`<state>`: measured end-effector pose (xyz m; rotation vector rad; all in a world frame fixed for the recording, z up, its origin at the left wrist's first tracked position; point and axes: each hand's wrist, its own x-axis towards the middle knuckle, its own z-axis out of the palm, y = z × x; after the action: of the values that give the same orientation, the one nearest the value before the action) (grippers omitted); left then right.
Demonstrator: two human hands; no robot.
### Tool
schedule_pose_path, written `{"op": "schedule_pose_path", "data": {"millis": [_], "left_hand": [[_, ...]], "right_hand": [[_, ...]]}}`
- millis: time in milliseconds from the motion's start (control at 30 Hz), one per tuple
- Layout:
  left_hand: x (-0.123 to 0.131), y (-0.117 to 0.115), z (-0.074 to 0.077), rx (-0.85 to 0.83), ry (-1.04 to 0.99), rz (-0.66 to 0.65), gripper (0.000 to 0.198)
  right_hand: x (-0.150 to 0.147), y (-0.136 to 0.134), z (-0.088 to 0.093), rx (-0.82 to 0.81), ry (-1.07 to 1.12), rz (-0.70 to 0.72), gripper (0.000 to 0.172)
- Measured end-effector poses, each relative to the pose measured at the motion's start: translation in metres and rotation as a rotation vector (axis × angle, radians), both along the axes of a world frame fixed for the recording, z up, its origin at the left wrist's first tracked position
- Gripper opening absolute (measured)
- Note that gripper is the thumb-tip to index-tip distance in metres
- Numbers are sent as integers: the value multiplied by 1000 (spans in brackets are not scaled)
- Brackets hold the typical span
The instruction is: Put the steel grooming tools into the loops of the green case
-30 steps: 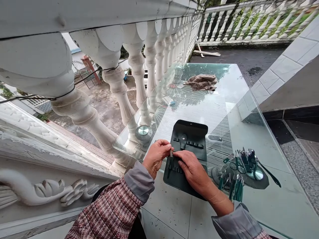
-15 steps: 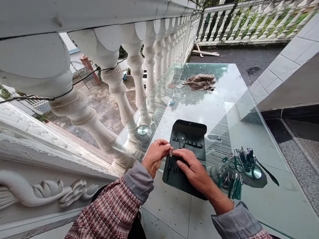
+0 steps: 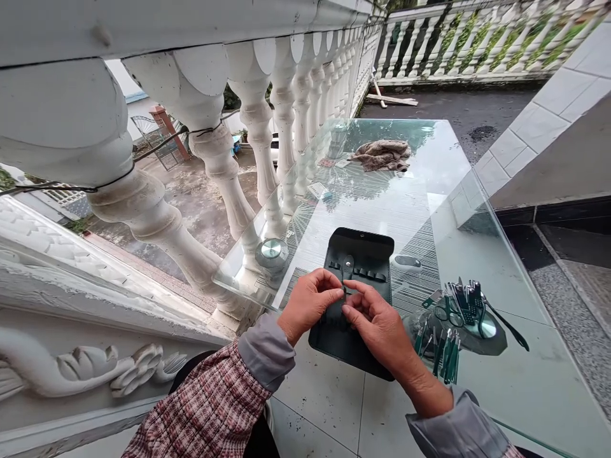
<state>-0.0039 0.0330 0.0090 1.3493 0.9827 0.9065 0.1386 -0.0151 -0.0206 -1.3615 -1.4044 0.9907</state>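
A black manicure case (image 3: 356,353) lies open on the glass table, its elastic loops (image 3: 370,275) showing in the upper half. A black strap with a snap (image 3: 348,264) is held in those loops. Above the middle of the case my left hand (image 3: 310,302) is closed, thumb and forefinger pinched together. Facing it, my right hand (image 3: 379,327) is closed too, its curled fingertips meeting the left ones. A small slim piece sits between the fingertips, mostly hidden. To the right, metal grooming tools (image 3: 468,305), with clippers and scissors among them, stand in a cluster on the glass.
The glass table (image 3: 515,375) reaches away from me along a white balustrade (image 3: 222,172). A crumpled brown cloth (image 3: 382,156) lies at its far end. A dark oval object (image 3: 408,261) is right of the case. Round metal table supports (image 3: 271,251) show beneath the glass.
My left hand has shifted slightly right, over the middle of the case. The right fingers have curled up toward it. The small silvery piece seen between them earlier is now mostly covered.
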Motion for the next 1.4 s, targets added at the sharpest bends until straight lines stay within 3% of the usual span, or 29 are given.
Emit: {"op": "schedule_pose_path", "data": {"millis": [200,333,533,700,900,1100,1400], "left_hand": [[-11,3,-2,358,568,71,24],[-12,2,-7,465,754,28,34],[-12,3,-11,468,848,-8,34],[-16,3,-2,479,897,-58,29],[-29,1,13,520,1002,-246,32],[-32,2,10,590,1080,-356,37],[-32,2,5,659,1125,-364,33]], "right_hand": [[2,5,2,-92,156,-146,47],[-3,11,3,-122,209,-204,49],[-10,17,-1,-142,122,-152,41],[-10,20,-4,-157,-12,-118,38],[-8,23,-7,-140,-121,-89,30],[-6,25,-7,-128,-222,-113,26],[-13,27,-8,128,-586,-74,27]]}}
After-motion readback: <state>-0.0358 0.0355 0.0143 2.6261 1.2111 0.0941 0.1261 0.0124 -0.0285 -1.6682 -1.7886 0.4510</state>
